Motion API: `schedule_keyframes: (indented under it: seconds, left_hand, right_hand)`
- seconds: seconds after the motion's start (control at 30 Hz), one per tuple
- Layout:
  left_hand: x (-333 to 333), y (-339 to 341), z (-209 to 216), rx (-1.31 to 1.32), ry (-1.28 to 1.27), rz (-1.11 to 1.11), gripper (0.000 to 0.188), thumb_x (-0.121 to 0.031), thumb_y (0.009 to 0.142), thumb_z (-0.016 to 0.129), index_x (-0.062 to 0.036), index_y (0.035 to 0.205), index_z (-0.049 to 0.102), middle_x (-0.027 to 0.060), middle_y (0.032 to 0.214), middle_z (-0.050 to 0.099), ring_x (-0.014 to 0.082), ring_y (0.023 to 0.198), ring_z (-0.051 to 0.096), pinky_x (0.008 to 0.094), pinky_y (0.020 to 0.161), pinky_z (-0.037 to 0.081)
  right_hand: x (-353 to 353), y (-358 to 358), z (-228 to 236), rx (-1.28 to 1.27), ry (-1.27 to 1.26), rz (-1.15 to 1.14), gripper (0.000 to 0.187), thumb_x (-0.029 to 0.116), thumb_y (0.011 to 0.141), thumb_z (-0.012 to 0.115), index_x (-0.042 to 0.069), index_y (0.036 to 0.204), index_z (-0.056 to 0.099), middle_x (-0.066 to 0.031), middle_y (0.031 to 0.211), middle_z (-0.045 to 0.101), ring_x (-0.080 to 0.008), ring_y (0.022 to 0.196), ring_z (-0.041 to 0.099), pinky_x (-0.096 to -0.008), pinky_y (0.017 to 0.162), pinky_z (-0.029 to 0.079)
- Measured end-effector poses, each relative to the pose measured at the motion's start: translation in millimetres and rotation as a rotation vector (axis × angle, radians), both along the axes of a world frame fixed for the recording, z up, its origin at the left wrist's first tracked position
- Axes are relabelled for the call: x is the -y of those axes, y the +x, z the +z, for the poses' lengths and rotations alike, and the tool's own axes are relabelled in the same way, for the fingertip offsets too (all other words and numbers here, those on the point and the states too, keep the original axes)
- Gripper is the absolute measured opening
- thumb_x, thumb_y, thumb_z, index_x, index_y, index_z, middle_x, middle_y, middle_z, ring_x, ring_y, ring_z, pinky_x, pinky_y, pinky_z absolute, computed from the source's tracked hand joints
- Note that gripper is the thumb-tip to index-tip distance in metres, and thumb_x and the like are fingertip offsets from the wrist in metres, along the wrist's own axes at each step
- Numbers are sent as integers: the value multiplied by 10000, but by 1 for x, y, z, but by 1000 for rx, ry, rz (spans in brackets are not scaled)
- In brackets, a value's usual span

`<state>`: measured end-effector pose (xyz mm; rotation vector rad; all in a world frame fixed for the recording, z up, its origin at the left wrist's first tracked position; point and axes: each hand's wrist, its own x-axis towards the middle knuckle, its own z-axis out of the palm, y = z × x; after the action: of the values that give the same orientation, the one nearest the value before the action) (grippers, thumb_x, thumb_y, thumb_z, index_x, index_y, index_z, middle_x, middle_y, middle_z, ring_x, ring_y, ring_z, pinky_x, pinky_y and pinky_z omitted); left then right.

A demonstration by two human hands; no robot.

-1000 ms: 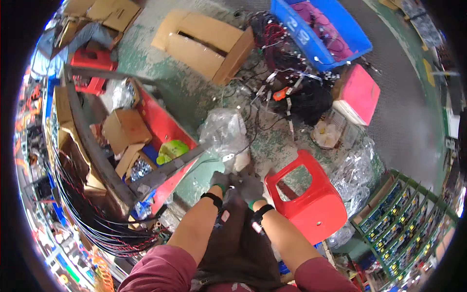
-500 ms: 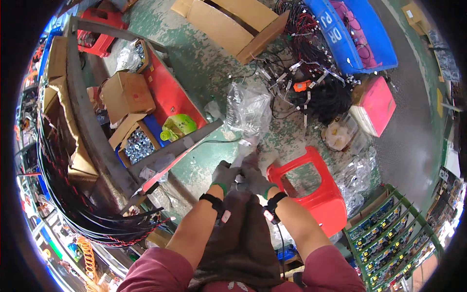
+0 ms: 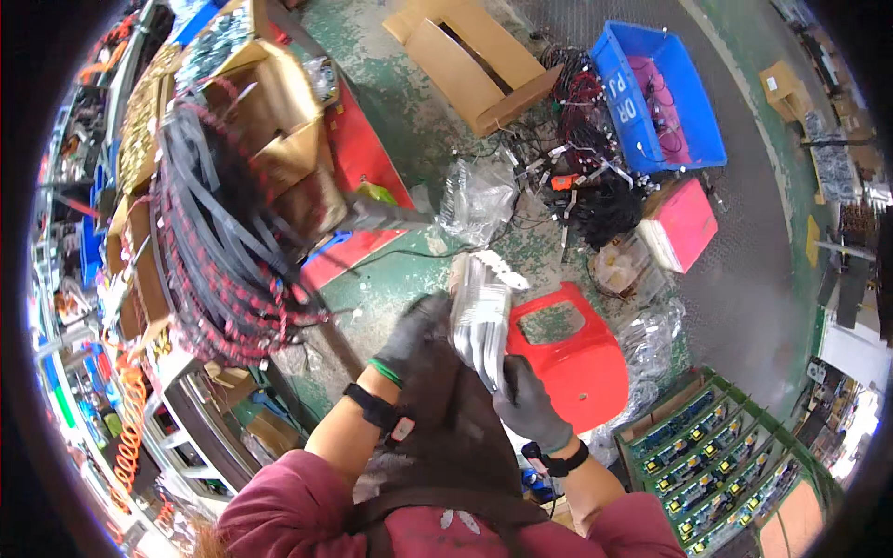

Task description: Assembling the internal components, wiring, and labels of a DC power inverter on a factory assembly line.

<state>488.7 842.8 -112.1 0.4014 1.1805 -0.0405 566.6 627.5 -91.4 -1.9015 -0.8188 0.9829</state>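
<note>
In front of my lap is a clear plastic bag [image 3: 481, 321] with long grey-white pieces in it, tilted, its upper end whitish and crumpled. My right hand [image 3: 532, 402], in a grey glove, grips the bag's lower right end between thumb and fingers. My left hand [image 3: 416, 337], gloved the same way, is at the bag's left side; motion smears its fingers, and I cannot tell whether they touch the plastic. Right behind the bag stands a red plastic stool [image 3: 581, 372].
At left hangs a thick bundle of black and red cables [image 3: 219, 242] beside a cardboard box [image 3: 279, 102]. Ahead on the floor lie an open carton [image 3: 465, 60], black cables [image 3: 605, 209] and a blue crate [image 3: 702, 112]. A green rack of circuit boards [image 3: 716, 456] stands at right.
My hands were close together; now they are apart, with the bag showing large between them. The view has shifted, and the cable bundle at left looks larger and covers part of the bench.
</note>
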Motion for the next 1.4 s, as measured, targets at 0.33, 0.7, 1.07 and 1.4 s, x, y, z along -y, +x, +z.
schedule_keyframes:
  seconds: [0.33,0.7,1.07,1.4]
  left_hand:
    - [69,-91,142,350,468,-504,460,-366,773,779,-8,1036,659,63,923,692,135,887,627,278,801,506]
    - [55,-249,244,348,624,-91,436,-230,833,739,-19,1194,617,66,1125,668,112,1032,597,282,907,463]
    - [96,-402,257,471,786,224,581,-193,806,748,3,1300,514,87,1246,589,156,1138,532,326,973,431]
    - [159,-423,227,253,602,978,582,-268,802,734,10,1268,523,97,1174,609,177,1060,569,335,939,452]
  right_hand:
    - [31,-48,148,-769,-84,-77,446,34,822,590,-31,1241,451,-85,1088,591,-168,928,600,-290,779,501]
    - [-85,-120,205,-707,-104,779,509,178,795,756,2,1218,535,-70,1022,647,-142,950,610,-283,826,489]
    - [-166,-224,226,12,221,1564,623,399,755,728,-11,1194,563,-272,1072,608,-378,1010,612,-411,845,489]
    - [-185,-323,215,-488,-475,1615,567,152,898,587,-27,1383,352,-103,1269,519,-172,1173,487,-331,1005,392]
